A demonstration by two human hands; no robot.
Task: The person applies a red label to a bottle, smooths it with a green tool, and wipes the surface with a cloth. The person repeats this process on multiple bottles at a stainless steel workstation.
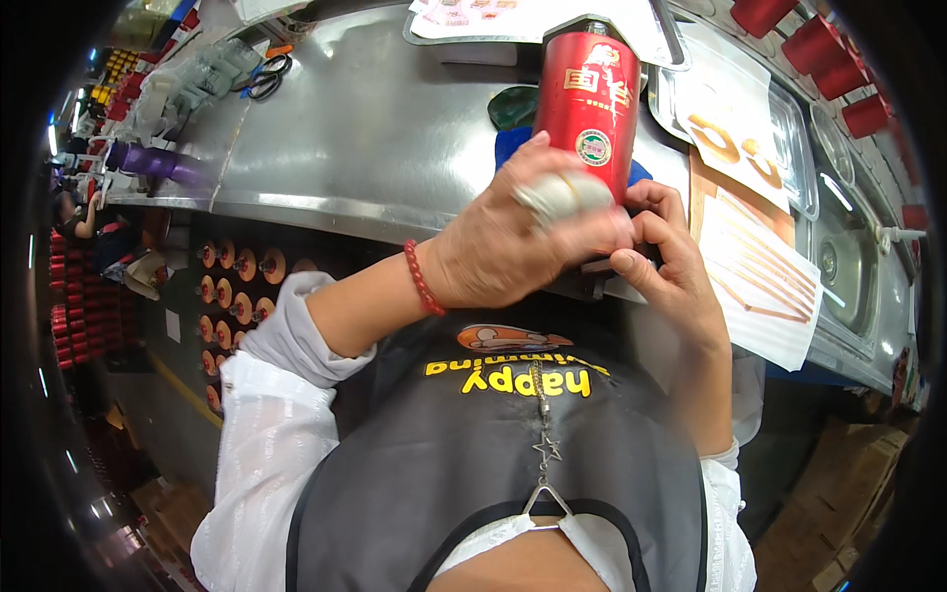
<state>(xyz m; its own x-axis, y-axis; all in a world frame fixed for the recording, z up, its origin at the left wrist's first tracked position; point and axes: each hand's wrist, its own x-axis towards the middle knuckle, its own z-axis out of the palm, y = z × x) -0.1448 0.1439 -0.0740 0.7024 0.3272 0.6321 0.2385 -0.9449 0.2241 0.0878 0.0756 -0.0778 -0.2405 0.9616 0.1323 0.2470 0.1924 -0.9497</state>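
A red bottle (595, 99) with gold markings and a round white-green seal lies on its side on the metal bench, neck pointing away. My left hand (503, 232), a red braided bracelet at its wrist, reaches across the bottle's near end. Its fingers are bent and smeared by motion. Something whitish with a yellowish band (564, 197) is at those fingers; whether it is wrapped on them or held is unclear. Close by on the right, my right hand (676, 257) has thumb and fingers pinched together at the bottle's near end. What they pinch is hidden. Blue cloth (513, 146) shows beneath the bottle.
Black-handled scissors (266, 77) lie at the far left, past a purple cup (148, 160). On the right are a tray (804, 148), a white sheet with brown strips (755, 276) and a sink (853, 261). Red containers (827, 54) stand at the far right.
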